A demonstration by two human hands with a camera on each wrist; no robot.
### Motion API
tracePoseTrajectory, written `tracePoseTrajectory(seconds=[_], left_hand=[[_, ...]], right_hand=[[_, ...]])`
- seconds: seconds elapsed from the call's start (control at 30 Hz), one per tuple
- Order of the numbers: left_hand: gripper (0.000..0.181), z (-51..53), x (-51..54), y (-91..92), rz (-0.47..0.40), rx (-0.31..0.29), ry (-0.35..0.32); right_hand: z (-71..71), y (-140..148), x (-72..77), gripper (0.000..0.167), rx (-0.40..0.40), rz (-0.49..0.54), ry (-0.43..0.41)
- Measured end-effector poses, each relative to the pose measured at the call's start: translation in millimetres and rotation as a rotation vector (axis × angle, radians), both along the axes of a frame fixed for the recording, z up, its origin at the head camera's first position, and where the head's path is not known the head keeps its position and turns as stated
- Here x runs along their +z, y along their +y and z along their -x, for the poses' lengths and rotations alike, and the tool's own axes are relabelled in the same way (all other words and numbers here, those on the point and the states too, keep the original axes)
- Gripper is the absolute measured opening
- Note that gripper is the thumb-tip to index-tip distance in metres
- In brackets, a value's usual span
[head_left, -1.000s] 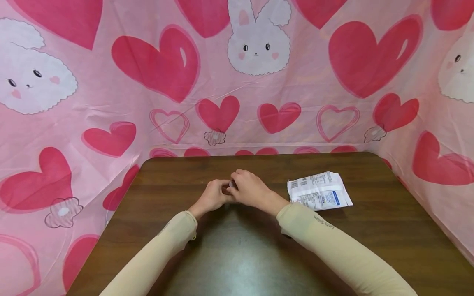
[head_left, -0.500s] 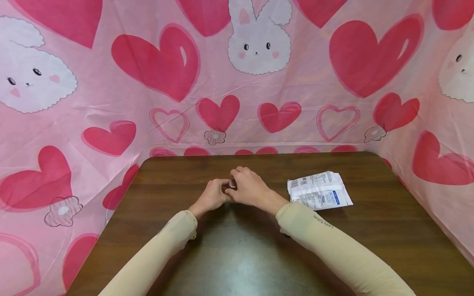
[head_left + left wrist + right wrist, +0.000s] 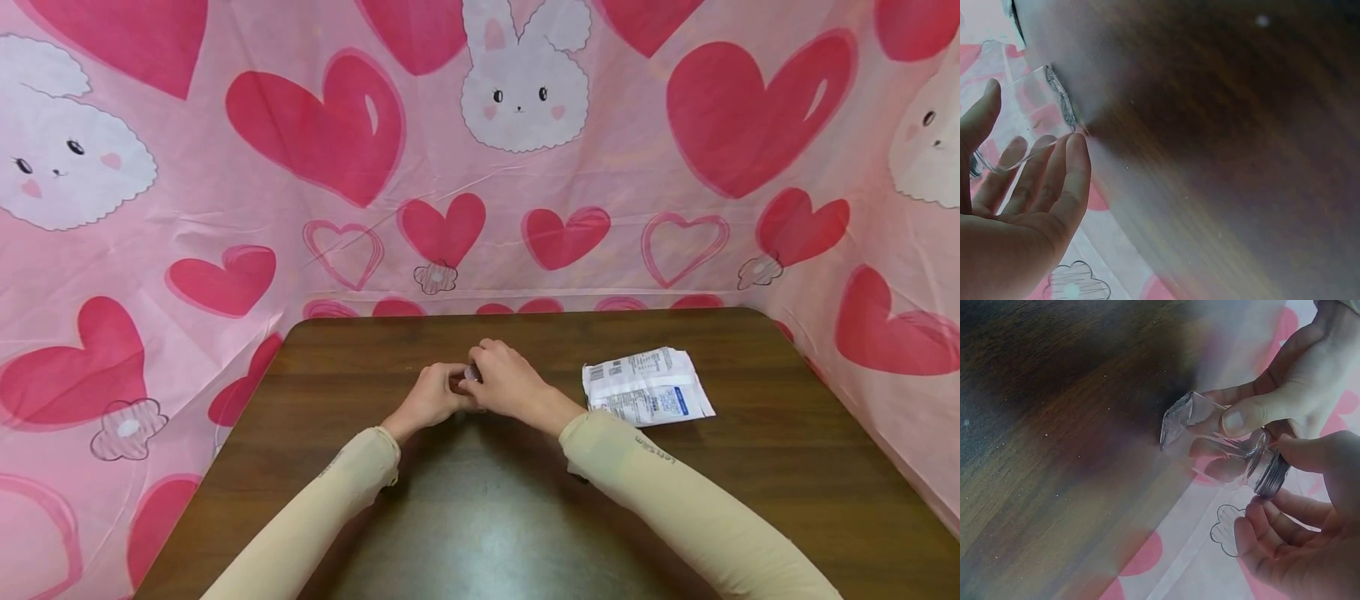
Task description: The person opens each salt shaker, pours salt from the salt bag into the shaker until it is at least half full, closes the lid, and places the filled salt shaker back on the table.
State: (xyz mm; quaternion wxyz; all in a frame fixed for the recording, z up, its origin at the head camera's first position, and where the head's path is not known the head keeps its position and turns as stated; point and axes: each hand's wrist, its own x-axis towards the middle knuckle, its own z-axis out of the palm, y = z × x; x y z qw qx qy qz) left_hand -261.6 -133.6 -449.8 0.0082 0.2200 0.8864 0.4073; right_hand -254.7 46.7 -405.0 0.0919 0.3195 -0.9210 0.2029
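Both hands meet over the far middle of the table around a small clear bottle point(image 3: 1175, 425) with a squared base and a dark ribbed cap point(image 3: 1272, 477). My left hand point(image 3: 429, 398) holds the bottle's body, its thumb on one side and its fingers on the other, also seen in the left wrist view, where the bottle point(image 3: 1044, 103) shows above the fingertips. Pinched between the thumb and fingers of my right hand point(image 3: 506, 382) is the cap end. In the right wrist view the bottle lies on its side. From the head, the hands hide most of it.
A white printed plastic packet point(image 3: 648, 387) lies on the dark wooden table point(image 3: 480, 517), right of the hands. Pink cloth point(image 3: 360, 150) with hearts and rabbits hangs behind the table and along both sides.
The fingers of my right hand shift slightly at the cap end. My left hand, both arms and the packet stay nearly where they were.
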Motion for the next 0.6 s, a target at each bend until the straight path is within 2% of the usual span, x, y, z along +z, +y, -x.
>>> tracePoseTrajectory(seconds=[0.13,0.33,0.6], left_hand=[[0.03,0.2,-0.4,0.6,-0.012,0.009,-0.031],[0.031,1.3,-2.6,1.4,-0.021,0.015,-0.052],[0.033,0.2,-0.2,0.8,0.014,0.024,-0.022]], right_hand=[[0.8,0.4,-0.4,0.019,0.032,-0.006,0.028],[0.1,1.1,-1.0,0.021,0.049,-0.004,0.031],[-1.4,1.4,0.2,0.036,-0.019,-0.009,0.027]])
